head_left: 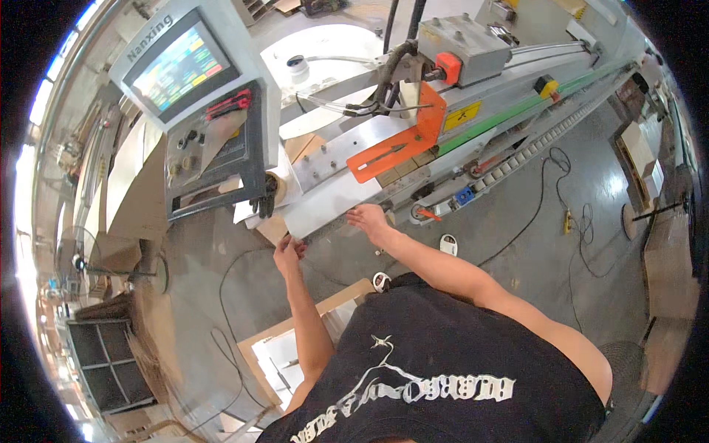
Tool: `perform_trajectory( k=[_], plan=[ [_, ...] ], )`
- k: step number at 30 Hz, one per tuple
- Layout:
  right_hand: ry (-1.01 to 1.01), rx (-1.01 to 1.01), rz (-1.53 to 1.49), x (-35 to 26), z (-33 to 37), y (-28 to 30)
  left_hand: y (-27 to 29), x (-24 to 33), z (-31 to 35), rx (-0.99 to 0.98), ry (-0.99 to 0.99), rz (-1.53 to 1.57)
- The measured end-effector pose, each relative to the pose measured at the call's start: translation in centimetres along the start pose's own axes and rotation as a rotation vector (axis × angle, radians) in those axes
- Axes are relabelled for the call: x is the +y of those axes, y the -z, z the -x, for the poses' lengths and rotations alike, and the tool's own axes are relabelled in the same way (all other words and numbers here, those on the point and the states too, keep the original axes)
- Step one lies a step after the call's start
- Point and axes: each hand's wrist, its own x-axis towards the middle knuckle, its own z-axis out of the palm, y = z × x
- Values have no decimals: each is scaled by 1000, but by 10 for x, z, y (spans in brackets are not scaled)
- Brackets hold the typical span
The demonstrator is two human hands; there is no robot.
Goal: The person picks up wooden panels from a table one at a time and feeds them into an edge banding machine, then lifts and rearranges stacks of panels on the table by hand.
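Observation:
A flat white panel (329,204) lies on the machine's feed table, its near edge toward me. My left hand (289,252) is at the panel's near left corner, fingers closed and bent against the edge. My right hand (368,221) is farther right along the same edge. Its fingers are stretched out and slightly apart, with the fingertips at the panel's edge. Just beyond the panel's right end stands an orange slotted guard (384,153), fixed to the machine (463,59).
A control console (214,81) with a lit touchscreen (179,68) stands at the upper left, red-handled pliers (229,105) on its shelf. Right of me a roller track (543,136) runs along the machine. Cables (535,210) trail over the floor. An open carton (255,351) stands by my left arm.

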Motion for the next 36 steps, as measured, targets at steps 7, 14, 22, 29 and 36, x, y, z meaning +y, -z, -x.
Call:
perform_trajectory(
  k=[7, 14, 22, 29, 36],
  plan=[
    [70, 175, -206, -41, 1, 25, -39, 17, 10, -271, 102, 27],
    [179, 261, -367, -97, -3, 67, -122, 21, 34, -382, 151, 157],
    [391, 286, -358, -141, -4, 97, -194, 24, 60, -466, 127, 141],
    [696, 124, 817, -165, -22, 225, -216, 9, 66, -768, 38, -90],
    [902, 453, 1996, -143, 49, 235, -74, -129, 90, -704, 92, -272]
  ],
)
